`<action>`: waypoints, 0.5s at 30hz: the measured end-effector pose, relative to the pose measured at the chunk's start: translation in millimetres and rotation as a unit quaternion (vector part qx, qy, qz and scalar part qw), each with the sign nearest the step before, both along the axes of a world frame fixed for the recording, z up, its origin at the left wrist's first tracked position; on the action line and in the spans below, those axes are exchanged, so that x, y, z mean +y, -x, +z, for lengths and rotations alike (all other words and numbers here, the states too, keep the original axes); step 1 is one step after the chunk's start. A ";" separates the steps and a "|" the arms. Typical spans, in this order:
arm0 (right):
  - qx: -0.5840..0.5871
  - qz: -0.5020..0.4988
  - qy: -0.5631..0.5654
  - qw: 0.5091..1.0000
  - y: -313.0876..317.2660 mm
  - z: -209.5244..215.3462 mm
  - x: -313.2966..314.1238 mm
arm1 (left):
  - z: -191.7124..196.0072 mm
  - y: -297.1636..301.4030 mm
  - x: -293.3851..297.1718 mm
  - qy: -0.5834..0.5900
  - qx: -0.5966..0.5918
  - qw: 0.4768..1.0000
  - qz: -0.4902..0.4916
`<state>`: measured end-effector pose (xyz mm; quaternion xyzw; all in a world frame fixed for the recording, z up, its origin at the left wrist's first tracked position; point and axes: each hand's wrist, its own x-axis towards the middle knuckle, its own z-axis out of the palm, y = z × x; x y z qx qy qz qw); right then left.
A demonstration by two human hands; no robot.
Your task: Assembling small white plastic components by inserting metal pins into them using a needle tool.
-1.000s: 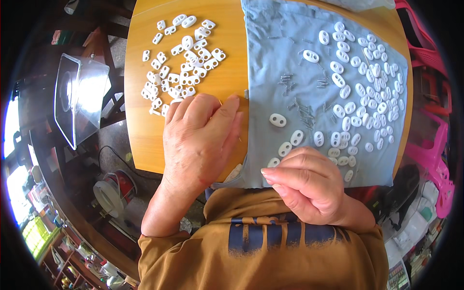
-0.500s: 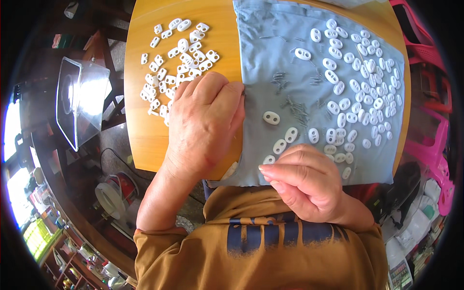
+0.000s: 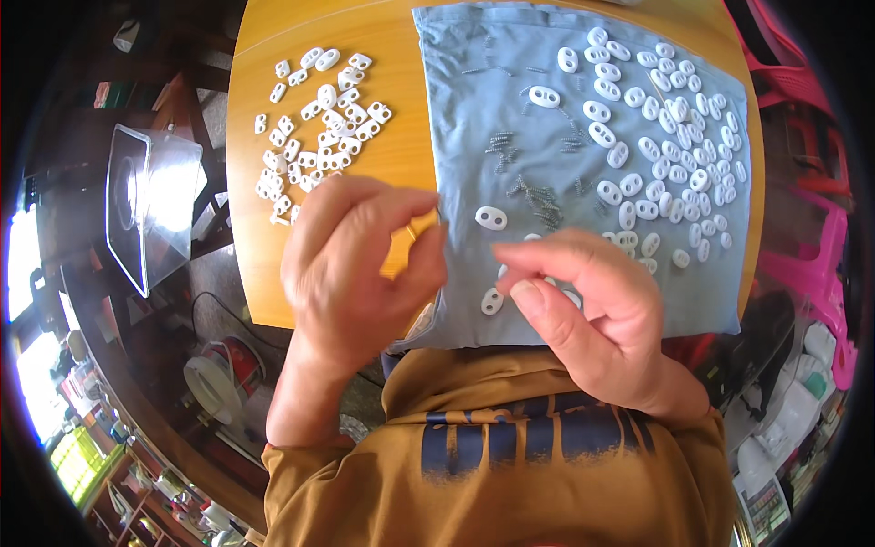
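My left hand [image 3: 351, 269] is raised over the border between the wooden table and the grey-blue cloth, thumb and forefinger curled together in a ring. What those fingertips hold, if anything, is too small to make out. My right hand [image 3: 588, 314] hovers above the cloth's near part with thumb and forefinger drawn close; whatever is between them cannot be made out. Between the hands lies a white oval two-hole piece [image 3: 491, 218], and another oval piece [image 3: 492, 302] is nearer me. Small metal springs [image 3: 538, 202] lie in loose clusters on the cloth.
Left on the wooden table [image 3: 392, 55] is a pile of small white two-hole blocks [image 3: 333, 118]. Many white oval pieces [image 3: 679, 155] crowd the right of the cloth [image 3: 456, 128]. A clear plastic container [image 3: 155, 205] stands beyond the table's left edge, pink chairs [image 3: 807, 264] at the right.
My left hand has drawn back from the white block pile toward me, its fingers now curled in a ring. The right hand has risen slightly, still pinched. The whole view has shifted slightly.
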<state>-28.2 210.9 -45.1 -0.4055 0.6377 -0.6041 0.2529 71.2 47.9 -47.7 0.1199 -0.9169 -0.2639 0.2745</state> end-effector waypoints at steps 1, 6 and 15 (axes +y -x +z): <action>-0.059 -0.019 0.000 0.998 -0.7 0.0 -1.2 | 4.7 -2.1 5.2 0.000 0.007 1.000 -0.003; -0.198 0.053 -0.046 0.978 4.4 12.6 -2.0 | 9.3 -3.0 11.1 0.081 0.075 0.992 -0.066; -0.523 0.017 -0.101 0.846 11.1 21.2 -6.8 | 3.9 -6.2 15.5 0.058 0.098 0.989 -0.094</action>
